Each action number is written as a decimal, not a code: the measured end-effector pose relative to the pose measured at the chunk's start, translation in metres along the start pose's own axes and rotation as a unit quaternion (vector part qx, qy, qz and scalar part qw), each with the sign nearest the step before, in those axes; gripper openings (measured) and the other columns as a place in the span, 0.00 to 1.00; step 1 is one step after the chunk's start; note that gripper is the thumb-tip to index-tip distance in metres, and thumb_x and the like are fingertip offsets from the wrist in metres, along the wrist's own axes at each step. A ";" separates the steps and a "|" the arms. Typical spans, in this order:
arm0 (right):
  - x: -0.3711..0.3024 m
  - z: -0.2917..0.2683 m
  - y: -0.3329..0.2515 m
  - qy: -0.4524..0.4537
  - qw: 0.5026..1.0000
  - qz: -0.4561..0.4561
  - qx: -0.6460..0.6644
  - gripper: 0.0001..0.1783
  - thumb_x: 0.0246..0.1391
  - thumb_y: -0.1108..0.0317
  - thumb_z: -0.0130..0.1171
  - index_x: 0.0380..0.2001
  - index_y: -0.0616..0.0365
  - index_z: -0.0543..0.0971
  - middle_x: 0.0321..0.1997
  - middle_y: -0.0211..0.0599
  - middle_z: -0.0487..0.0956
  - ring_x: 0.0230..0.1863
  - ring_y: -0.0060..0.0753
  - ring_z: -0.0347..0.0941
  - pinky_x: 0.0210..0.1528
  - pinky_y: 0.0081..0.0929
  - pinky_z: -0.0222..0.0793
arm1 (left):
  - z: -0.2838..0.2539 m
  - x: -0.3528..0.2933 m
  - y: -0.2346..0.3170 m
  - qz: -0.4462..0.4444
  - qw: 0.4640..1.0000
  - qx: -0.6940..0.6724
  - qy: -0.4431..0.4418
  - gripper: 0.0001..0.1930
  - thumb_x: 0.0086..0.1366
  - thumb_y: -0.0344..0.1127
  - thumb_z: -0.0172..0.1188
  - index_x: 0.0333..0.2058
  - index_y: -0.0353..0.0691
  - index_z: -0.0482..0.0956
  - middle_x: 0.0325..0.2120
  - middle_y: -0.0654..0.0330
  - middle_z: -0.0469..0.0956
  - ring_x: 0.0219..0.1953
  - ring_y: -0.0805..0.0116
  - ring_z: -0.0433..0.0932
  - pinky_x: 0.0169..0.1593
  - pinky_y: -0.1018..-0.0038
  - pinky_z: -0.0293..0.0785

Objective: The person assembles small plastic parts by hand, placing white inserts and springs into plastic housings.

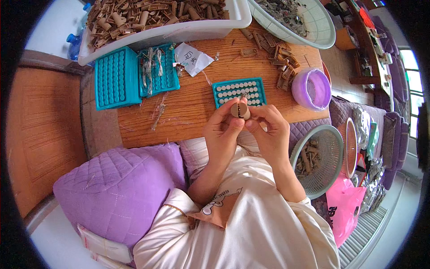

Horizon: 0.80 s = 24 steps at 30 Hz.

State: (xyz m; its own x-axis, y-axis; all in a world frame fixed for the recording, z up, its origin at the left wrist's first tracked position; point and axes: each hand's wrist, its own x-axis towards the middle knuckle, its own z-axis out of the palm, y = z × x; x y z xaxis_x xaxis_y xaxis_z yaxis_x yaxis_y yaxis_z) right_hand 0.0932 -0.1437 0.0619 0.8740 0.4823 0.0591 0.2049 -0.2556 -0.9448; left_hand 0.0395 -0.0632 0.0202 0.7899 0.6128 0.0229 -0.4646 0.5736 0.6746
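Observation:
Just in front of the near table edge, I hold a small brown cylindrical casing (240,111) between both hands. A dark slit runs across its round end. My left hand (220,130) pinches it from the left with thumb and fingertips, and my right hand (272,130) grips it from the right. Beyond my fingers lies a teal tray (263,92) with rows of white round pieces, its near edge partly hidden by my hands. At the table's far right is a loose heap of brown casing parts (283,60).
A white bin (170,33) heaped with brown parts stands at the back. Left are stacked teal trays (117,78), wire bundles (152,62) and a paper slip (192,59). Right are a purple-rimmed tub (312,89), a grey-green basket (329,179) and a mesh basket (320,36).

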 end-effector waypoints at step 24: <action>-0.006 0.003 -0.001 -0.167 0.957 -0.063 -0.231 0.25 0.40 0.68 0.52 0.46 0.58 0.65 0.24 0.46 0.71 0.27 0.46 0.68 0.29 0.34 0.65 | 0.002 -0.009 -0.013 -0.006 0.999 0.040 -0.007 0.24 0.56 0.53 0.48 0.38 0.34 0.64 0.38 0.50 0.69 0.44 0.62 0.67 0.52 0.65 0.59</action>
State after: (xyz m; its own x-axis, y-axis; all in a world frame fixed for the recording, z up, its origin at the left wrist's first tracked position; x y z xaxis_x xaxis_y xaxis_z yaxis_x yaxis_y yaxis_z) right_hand 0.0860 -0.1438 0.0612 0.6558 0.7548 -0.0167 0.5388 -0.4833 -0.6900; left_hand 0.0387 -0.0770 0.0125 0.8017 0.5973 0.0242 -0.4213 0.5357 0.7318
